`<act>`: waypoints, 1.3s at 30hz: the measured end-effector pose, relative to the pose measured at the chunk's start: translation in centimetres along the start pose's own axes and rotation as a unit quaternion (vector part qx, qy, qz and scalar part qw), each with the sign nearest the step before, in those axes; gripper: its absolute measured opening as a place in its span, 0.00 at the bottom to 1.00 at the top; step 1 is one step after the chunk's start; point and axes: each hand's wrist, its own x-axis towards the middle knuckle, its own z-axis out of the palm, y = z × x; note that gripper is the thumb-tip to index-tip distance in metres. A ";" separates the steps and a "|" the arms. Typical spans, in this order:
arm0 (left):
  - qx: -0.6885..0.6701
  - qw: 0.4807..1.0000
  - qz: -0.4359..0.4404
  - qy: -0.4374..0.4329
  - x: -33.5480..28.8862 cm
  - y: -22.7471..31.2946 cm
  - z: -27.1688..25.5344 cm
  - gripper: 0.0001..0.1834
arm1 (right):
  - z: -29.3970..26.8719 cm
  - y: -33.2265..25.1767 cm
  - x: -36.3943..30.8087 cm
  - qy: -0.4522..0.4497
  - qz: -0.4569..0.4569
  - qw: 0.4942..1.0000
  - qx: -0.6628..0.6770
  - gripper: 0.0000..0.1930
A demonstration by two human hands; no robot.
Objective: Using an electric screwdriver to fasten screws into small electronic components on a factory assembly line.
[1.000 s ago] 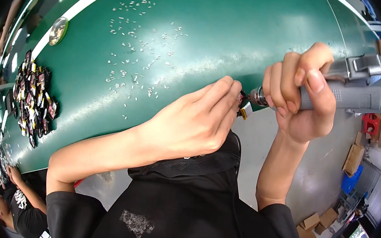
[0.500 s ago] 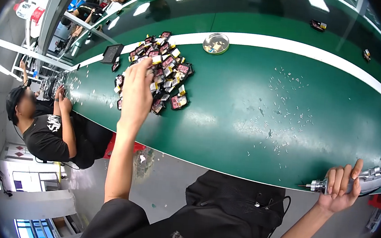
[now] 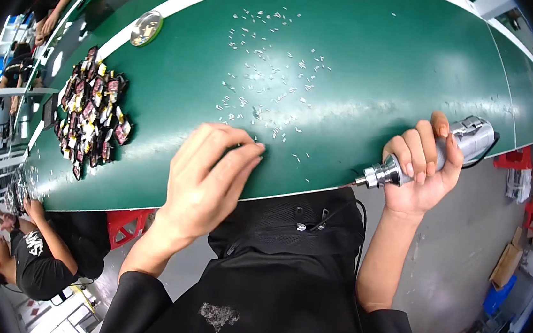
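Observation:
My left hand (image 3: pixel 206 183) is just above the near edge of the green table (image 3: pixel 366 67), its thumb and fingertips pressed together. Whatever sits between the tips, if anything, is too small to make out. Past those fingers lie many tiny white slivers (image 3: pixel 261 89) scattered over the tabletop. My right hand (image 3: pixel 422 165) wraps round a silver-grey electric screwdriver (image 3: pixel 475 136) at the table's near edge. Its thin bit points left, and a dark cable leaves its back end.
A heap of small black parts with pink and yellow-white faces (image 3: pixel 95 115) lies on the left. Behind it stands a round dish (image 3: pixel 158 27) of small pieces, and a black tray (image 3: pixel 50 110) is at the heap's far left. Another person (image 3: pixel 45 261) sits at the lower left.
My left hand has come away from the heap, back toward me, and its fingers are pinched. My view has swung right. The right hand still holds the screwdriver.

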 end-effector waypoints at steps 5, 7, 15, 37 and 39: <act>-0.033 0.998 0.025 -0.050 0.4 3.3 3.1 0.19 | -0.5 -0.3 -0.3 -0.018 -0.004 1.000 -0.007 0.08; -0.035 0.997 0.033 -0.062 0.3 3.6 3.7 0.20 | -0.4 -0.2 -0.2 -0.017 -0.009 1.000 -0.016 0.07; 0.075 0.975 0.189 -0.091 0.8 3.4 3.6 0.21 | -0.3 -0.1 -0.4 -0.015 -0.011 1.000 -0.020 0.06; -0.309 0.905 -0.253 0.145 0.7 1.0 1.6 0.05 | 0.2 0.0 -0.8 0.024 -0.019 0.999 -0.014 0.05; -0.329 0.894 -0.263 0.155 0.7 1.0 1.5 0.05 | 0.3 0.1 -0.8 0.028 -0.020 0.999 -0.012 0.05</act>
